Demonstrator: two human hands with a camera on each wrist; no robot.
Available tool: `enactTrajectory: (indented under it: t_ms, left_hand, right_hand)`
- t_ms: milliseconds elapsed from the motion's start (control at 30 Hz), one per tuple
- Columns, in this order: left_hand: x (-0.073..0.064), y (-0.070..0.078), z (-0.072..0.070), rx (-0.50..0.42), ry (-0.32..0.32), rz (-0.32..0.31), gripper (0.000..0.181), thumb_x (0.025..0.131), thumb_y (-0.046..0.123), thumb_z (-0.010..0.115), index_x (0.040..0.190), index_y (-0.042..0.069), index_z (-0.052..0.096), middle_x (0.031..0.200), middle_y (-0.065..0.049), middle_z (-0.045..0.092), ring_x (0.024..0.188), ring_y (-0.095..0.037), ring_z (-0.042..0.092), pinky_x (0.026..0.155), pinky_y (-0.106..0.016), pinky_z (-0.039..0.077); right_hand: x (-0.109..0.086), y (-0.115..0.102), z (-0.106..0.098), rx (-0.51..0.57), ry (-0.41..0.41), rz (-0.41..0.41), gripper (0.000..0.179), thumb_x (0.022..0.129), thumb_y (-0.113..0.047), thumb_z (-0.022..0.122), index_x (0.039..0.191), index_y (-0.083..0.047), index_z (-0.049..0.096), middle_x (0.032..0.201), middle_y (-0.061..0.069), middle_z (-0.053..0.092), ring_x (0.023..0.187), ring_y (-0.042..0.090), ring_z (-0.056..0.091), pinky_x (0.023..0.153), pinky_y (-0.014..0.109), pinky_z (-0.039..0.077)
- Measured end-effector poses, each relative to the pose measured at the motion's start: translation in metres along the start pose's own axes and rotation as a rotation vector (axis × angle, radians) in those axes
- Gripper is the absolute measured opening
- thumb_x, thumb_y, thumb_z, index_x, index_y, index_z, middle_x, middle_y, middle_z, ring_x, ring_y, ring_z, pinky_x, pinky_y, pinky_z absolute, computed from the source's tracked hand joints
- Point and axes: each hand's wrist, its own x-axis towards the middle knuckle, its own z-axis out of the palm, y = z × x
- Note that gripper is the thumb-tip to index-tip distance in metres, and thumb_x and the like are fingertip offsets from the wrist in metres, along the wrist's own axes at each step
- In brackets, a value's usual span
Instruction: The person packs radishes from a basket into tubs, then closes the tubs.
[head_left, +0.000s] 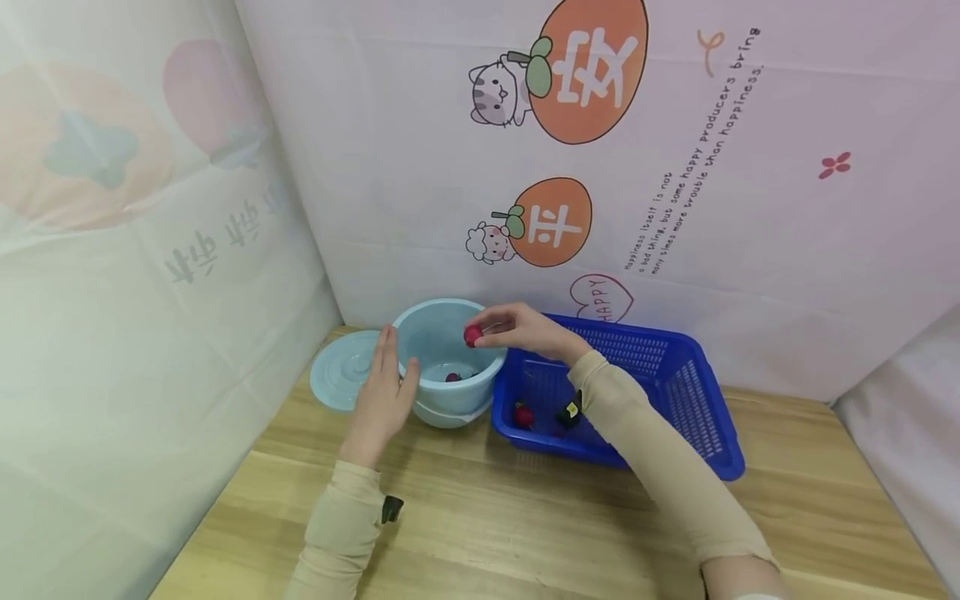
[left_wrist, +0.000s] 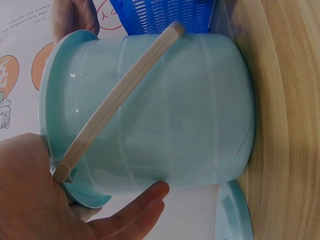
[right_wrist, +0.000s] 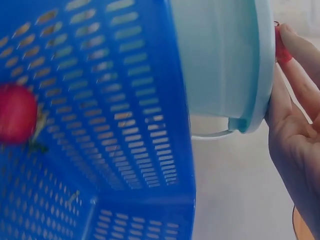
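Observation:
My right hand (head_left: 525, 329) pinches a red radish (head_left: 472, 335) between thumb and fingertips, over the opening of a light blue bucket (head_left: 450, 400). In the right wrist view this radish (right_wrist: 283, 45) shows beside the bucket's rim. My left hand (head_left: 384, 396) is at the bucket's left side, fingers extended along the rim and holding nothing. The left wrist view has its palm (left_wrist: 30, 185) by the rim and handle end. Inside the bucket lies another radish (head_left: 453, 377). A blue basket (head_left: 705, 417) to the right holds a radish (head_left: 522, 414) with a green stem stub.
The bucket's round lid (head_left: 341, 371) lies left of it, partly behind my left hand. Bucket and basket stand side by side on a wooden table (head_left: 465, 525). Printed white cloth (head_left: 420, 167) hangs right behind them, and another cloth closes off the left.

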Motion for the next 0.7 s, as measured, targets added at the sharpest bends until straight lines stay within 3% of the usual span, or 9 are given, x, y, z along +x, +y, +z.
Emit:
enactTrajectory:
  t_ms: [267,433,700]
  left_hand:
    - [0.003,0.001,-0.002,-0.007,-0.012,-0.011,0.074,0.114,0.043,0.035,0.170,0.006,0.007,0.178,-0.009,0.003,0.154,-0.043,0.030,0.116,-0.066,0.036]
    - [0.005,0.003,-0.005,-0.010,-0.018,-0.018,0.075,0.114,0.047,0.034,0.171,0.009,0.005,0.178,-0.004,0.000,0.149,-0.048,0.036,0.115,-0.066,0.037]
    - [0.001,0.003,-0.002,0.015,-0.026,-0.018,0.075,0.114,0.047,0.033,0.171,0.007,0.005,0.178,-0.008,0.001,0.147,-0.050,0.040,0.110,-0.069,0.041]
  right_hand:
    - [0.008,-0.010,-0.005,-0.049,-0.086,0.000,0.035,0.098,-0.011,0.077,0.132,-0.007,0.073,0.127,0.008,0.073,0.121,0.027,0.068,0.104,0.042,0.055]
    - [0.012,-0.017,-0.007,-0.095,-0.120,0.002,0.034,0.098,-0.011,0.078,0.131,-0.005,0.073,0.128,0.007,0.073,0.122,0.026,0.068,0.106,0.039,0.054]
    - [0.014,-0.029,-0.005,-0.203,-0.208,0.050,0.036,0.096,-0.013,0.080,0.129,-0.001,0.073,0.126,0.006,0.074,0.121,0.023,0.067,0.108,0.036,0.052]
